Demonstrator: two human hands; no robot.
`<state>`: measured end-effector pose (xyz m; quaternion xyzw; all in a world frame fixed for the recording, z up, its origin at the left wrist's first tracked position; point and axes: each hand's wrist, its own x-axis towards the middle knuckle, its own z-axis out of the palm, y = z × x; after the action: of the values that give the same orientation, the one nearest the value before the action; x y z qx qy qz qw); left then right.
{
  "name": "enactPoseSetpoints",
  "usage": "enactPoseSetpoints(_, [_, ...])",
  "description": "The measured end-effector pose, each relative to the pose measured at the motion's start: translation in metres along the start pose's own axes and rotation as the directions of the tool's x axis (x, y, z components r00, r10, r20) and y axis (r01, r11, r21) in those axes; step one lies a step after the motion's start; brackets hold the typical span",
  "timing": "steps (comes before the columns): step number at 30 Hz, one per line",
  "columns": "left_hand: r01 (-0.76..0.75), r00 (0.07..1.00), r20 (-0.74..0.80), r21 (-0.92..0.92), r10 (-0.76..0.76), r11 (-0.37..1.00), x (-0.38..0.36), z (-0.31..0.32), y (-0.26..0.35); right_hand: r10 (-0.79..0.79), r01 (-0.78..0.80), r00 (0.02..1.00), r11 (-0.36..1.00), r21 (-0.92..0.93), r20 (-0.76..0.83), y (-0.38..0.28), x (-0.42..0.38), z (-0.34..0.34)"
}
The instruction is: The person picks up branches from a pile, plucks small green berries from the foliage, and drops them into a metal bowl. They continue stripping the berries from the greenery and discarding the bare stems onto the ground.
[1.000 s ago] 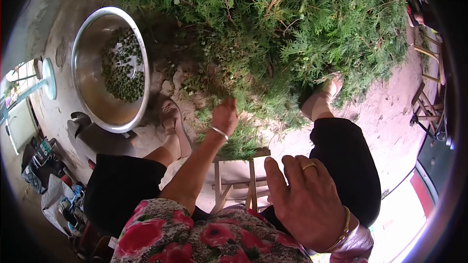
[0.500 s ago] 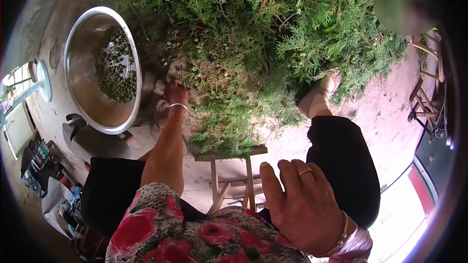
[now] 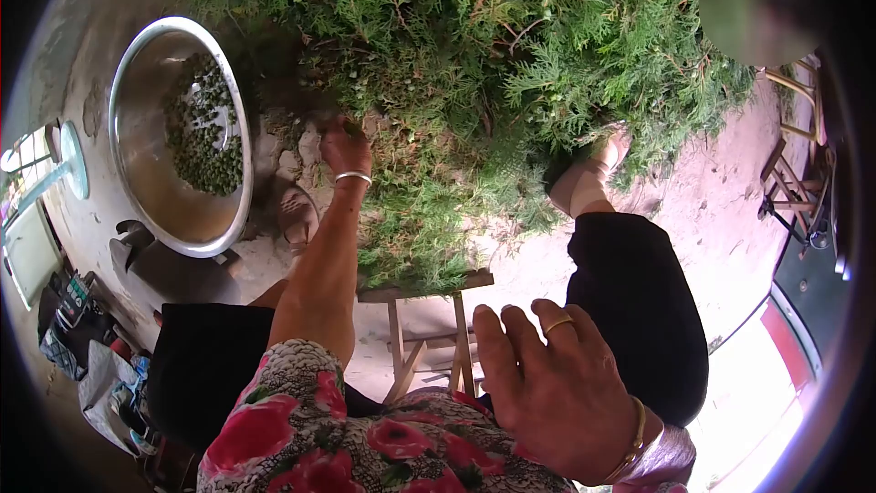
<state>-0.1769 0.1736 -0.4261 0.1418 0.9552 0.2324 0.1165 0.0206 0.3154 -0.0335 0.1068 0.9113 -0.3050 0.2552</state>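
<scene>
My left hand [image 3: 346, 148], with a silver bangle at the wrist, reaches down to the left edge of the green cuttings [image 3: 415, 164]. Its fingers are bent and dark, and I cannot make out what they hold, if anything. Left of it a metal basin [image 3: 151, 192] has small round green cones [image 3: 212, 160] along its right side. My right hand [image 3: 557, 383], wearing a ring and a gold bracelet, hangs above my lap with its fingers apart and nothing in them.
A big heap of leafy green branches [image 3: 602, 46] fills the top. A small wooden stool [image 3: 424, 290] stands between my legs, partly under cuttings. My shoe [image 3: 589, 178] touches the branches. Wooden chairs [image 3: 792, 192] are at the right, bags [image 3: 105, 383] at the lower left.
My left hand has moved slightly right and up, away from the basin. My right hand has stayed nearly in place. The whole view has shifted a little.
</scene>
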Motion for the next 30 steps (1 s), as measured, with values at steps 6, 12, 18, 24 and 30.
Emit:
enactPoseSetpoints(6, [0.094, 0.991, 0.116, -0.203, -0.072, 0.975, 0.021, 0.017, -0.03, -0.002, 0.003, 1.0, 1.0, 0.008, -0.028, 0.0, -0.003, 0.004])
enactPoseSetpoints(12, [0.554, 0.829, 0.474, -0.772, -0.298, 0.311, 0.013, -0.033, -0.021, 0.026, -0.027, 0.999, 1.0, -0.011, -0.025, -0.003, -0.004, 0.0])
enactPoseSetpoints(18, [0.705, 0.701, 0.637, -0.685, -0.321, 0.181, -0.004, -0.069, -0.02, 0.014, -0.014, 1.0, 0.999, -0.031, -0.024, -0.003, -0.005, 0.002])
enactPoseSetpoints(24, [0.152, 0.961, 0.268, -0.284, -0.074, 0.947, -0.005, 0.016, -0.045, 0.019, -0.02, 0.999, 0.999, -0.036, -0.034, -0.001, -0.003, 0.002])
enactPoseSetpoints(30, [-0.098, 0.983, 0.164, 0.075, 0.085, 0.992, -0.006, 0.004, -0.042, 0.033, -0.036, 0.994, 0.999, -0.031, -0.108, 0.0, -0.003, 0.003])
